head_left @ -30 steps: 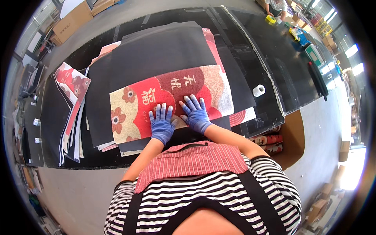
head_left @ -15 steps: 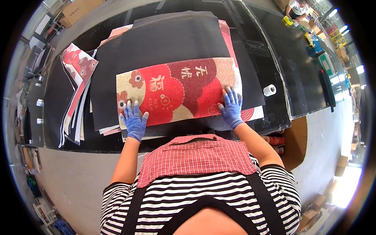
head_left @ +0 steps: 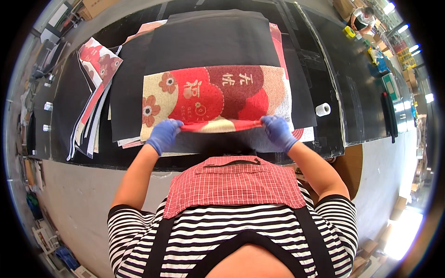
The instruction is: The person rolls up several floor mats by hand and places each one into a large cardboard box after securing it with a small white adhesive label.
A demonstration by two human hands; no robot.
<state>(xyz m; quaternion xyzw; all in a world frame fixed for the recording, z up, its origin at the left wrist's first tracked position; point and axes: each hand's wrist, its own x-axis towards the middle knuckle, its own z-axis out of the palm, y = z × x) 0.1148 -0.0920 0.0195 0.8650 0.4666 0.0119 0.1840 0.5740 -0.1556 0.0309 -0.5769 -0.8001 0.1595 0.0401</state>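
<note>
A patterned mat (head_left: 232, 92) in red, maroon, beige and pink, with flowers and lettering, lies across a pile of black-backed mats (head_left: 211, 41). Its near edge is lifted and curls upward between my two gloved hands. My left hand (head_left: 163, 134), in a blue glove, is closed on that edge at the left. Toward the right end, my right hand (head_left: 278, 131), also gloved in blue, grips the same edge with its fingers pinched together. Other mats' red and white edges stick out from under the pile.
Folded mat pieces and trimmed strips (head_left: 95, 97) lie to the left on the black table (head_left: 361, 106). A white roll (head_left: 323, 109) stands right of the pile. A cardboard box (head_left: 348, 169) sits below the table's near right edge. Another person (head_left: 361, 21) works at the far right.
Both hands have gone from lying flat on the mat to gripping its near edge. That edge is now raised and curled, and my left hand has shifted slightly right.
</note>
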